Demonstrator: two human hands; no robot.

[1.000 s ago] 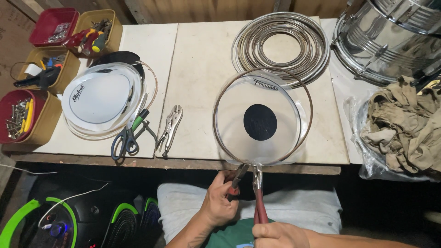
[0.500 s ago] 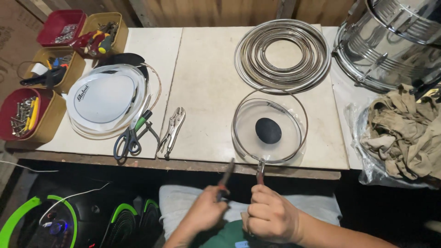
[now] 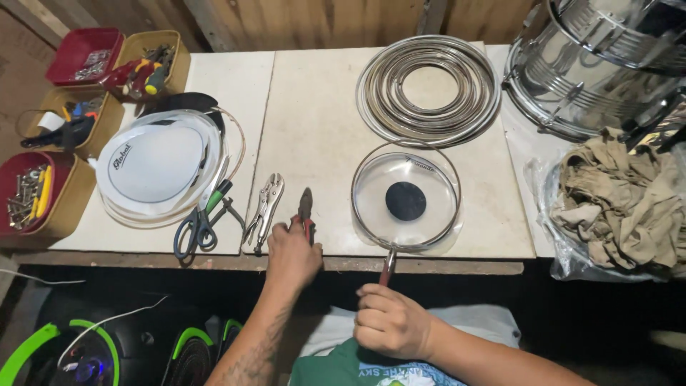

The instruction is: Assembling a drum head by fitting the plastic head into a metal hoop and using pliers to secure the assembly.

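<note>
Red-handled pliers (image 3: 306, 212) now lie at the counter's (image 3: 321, 129) front edge under the left hand (image 3: 291, 256), fingers loosely closed on them. The right hand (image 3: 389, 322) stays clenched around a second tool (image 3: 387, 266) gripping the clear drumhead (image 3: 405, 197), lowered flat near the front edge.

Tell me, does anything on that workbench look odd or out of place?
Mostly tidy. The clear drumhead lies flat, though its near rim pokes slightly past the bench edge, where the right hand grips it with a tool. The pile of rags looks crumpled.

Red-handled pliers (image 3: 306, 214), black-dotted clear drumhead (image 3: 405, 201), silver hoops (image 3: 427, 89), red trays (image 3: 84, 53).
</note>
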